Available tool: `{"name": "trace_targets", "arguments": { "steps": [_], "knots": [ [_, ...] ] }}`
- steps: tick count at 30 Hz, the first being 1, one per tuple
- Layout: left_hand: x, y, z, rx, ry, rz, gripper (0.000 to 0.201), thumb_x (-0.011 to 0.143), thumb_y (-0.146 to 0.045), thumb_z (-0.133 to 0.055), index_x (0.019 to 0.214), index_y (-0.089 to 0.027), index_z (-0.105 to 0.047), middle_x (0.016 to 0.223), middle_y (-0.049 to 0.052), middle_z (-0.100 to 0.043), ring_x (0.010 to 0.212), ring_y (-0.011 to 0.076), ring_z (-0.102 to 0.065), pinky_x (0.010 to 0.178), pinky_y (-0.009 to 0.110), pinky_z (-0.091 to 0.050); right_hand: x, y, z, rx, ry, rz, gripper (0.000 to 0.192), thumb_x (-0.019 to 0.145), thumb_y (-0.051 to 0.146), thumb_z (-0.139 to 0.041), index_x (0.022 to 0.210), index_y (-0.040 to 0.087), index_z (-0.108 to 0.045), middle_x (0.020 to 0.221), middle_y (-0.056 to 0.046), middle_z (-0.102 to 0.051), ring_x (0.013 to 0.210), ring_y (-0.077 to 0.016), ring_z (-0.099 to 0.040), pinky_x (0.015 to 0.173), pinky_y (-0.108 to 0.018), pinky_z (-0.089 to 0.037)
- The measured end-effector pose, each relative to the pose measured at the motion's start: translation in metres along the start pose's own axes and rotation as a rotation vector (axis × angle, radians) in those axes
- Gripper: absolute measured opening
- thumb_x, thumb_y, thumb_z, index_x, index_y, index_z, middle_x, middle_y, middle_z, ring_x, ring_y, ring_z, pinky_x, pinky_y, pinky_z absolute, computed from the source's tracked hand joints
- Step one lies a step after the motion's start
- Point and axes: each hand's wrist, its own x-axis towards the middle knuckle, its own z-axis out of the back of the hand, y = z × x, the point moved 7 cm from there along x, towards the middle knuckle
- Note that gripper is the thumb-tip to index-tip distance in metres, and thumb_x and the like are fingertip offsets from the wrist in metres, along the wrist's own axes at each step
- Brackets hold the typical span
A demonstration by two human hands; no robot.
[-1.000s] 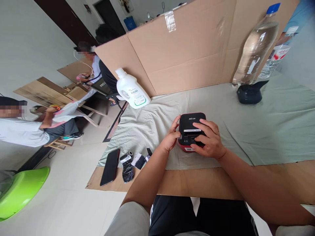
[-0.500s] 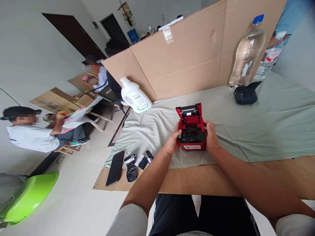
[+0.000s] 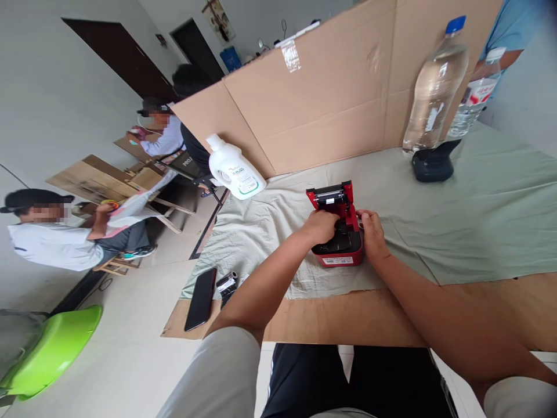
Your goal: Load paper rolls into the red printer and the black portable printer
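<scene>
A small red and black label printer (image 3: 338,257) stands on the cloth with its lid (image 3: 329,194) tipped up. My left hand (image 3: 321,225) reaches over the printer's left side into the open compartment; its fingers are curled, and their tips and anything between them are hidden. Against the printer's right wall, my right hand (image 3: 374,235) grips the side with bent fingers. Left of my left forearm lie a phone (image 3: 201,299) and a black roll (image 3: 227,283), the roll partly covered by the arm.
A white jug (image 3: 237,168) stands by the cardboard screen (image 3: 322,98). At the back right are a large water bottle (image 3: 435,93), a smaller bottle (image 3: 473,101) and a black object (image 3: 433,164). Two people sit at the left, near a green tub (image 3: 56,348).
My left hand has moved from the printer's left side up into its open compartment. My right hand stays at the right side. My left forearm now hides the small pieces beside the roll.
</scene>
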Motion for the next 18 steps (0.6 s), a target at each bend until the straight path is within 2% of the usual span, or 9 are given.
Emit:
{"name": "trace_targets", "arguments": {
  "steps": [3,5,7,9,11,14,16,18],
  "knots": [
    [0.018,0.001,-0.016,0.054,0.134,0.061,0.01,0.059,-0.012,-0.068,0.059,-0.022,-0.067,0.076,0.011,-0.072,0.111,0.0396,-0.063,0.113,0.051,-0.029,0.001,-0.001,0.0,-0.002,0.004,0.019,0.052,0.086,0.072,-0.047,0.104,0.025,-0.058,0.112,-0.007,-0.066,0.108,-0.0229,-0.06,0.099,-0.044,-0.049],
    [0.023,0.002,-0.021,0.062,0.171,0.092,0.014,0.056,-0.009,-0.068,0.052,-0.021,-0.061,0.072,0.011,-0.07,0.112,0.0414,-0.061,0.113,0.052,-0.028,0.002,-0.003,0.002,-0.006,0.005,0.024,0.051,0.087,0.07,-0.046,0.104,0.024,-0.058,0.114,-0.008,-0.066,0.11,-0.0234,-0.06,0.1,-0.046,-0.048],
    [0.023,0.001,-0.018,0.064,0.152,0.085,0.015,0.052,-0.006,-0.068,0.055,-0.02,-0.064,0.077,0.011,-0.071,0.111,0.0408,-0.061,0.111,0.05,-0.031,0.004,-0.006,0.004,-0.009,0.003,0.021,0.049,0.089,0.069,-0.046,0.104,0.024,-0.059,0.115,-0.008,-0.066,0.111,-0.0242,-0.06,0.1,-0.047,-0.048],
    [0.017,-0.002,-0.011,0.026,0.119,0.041,0.024,0.051,-0.005,-0.069,0.069,-0.02,-0.07,0.091,0.01,-0.073,0.109,0.0376,-0.062,0.106,0.046,-0.038,0.007,-0.009,0.006,-0.011,-0.002,0.024,0.048,0.088,0.069,-0.047,0.102,0.024,-0.06,0.115,-0.008,-0.066,0.113,-0.025,-0.06,0.101,-0.048,-0.048],
    [0.004,-0.004,0.002,-0.108,0.089,-0.025,0.033,0.054,-0.009,-0.071,0.086,-0.019,-0.073,0.1,0.008,-0.073,0.105,0.0326,-0.063,0.101,0.042,-0.044,0.01,-0.012,0.009,-0.011,-0.011,0.021,0.05,0.086,0.07,-0.048,0.101,0.024,-0.06,0.114,-0.008,-0.066,0.113,-0.0254,-0.06,0.101,-0.049,-0.048],
    [-0.021,0.005,0.033,-0.427,0.112,-0.073,0.036,0.063,-0.022,-0.074,0.099,-0.016,-0.073,0.101,0.007,-0.072,0.097,0.0263,-0.065,0.096,0.041,-0.048,0.013,-0.017,0.011,0.002,-0.028,-0.028,0.056,0.083,0.074,-0.049,0.101,0.023,-0.059,0.114,-0.009,-0.066,0.11,-0.0253,-0.061,0.097,-0.05,-0.049],
    [-0.04,0.026,0.06,-0.581,0.143,-0.021,0.039,0.064,-0.031,-0.076,0.1,-0.015,-0.073,0.099,0.008,-0.072,0.092,0.0245,-0.066,0.091,0.041,-0.05,0.013,-0.02,0.01,0.025,-0.027,-0.075,0.056,0.08,0.075,-0.051,0.1,0.023,-0.058,0.113,-0.009,-0.065,0.108,-0.0253,-0.062,0.094,-0.049,-0.05],
    [-0.063,0.06,0.09,-0.628,0.134,0.103,0.043,0.06,-0.034,-0.08,0.098,-0.015,-0.074,0.095,0.009,-0.072,0.085,0.024,-0.066,0.085,0.041,-0.052,0.013,-0.019,0.008,0.049,-0.018,-0.104,0.054,0.08,0.074,-0.052,0.099,0.023,-0.057,0.113,-0.01,-0.065,0.107,-0.025,-0.063,0.091,-0.047,-0.052]
  ]
}}
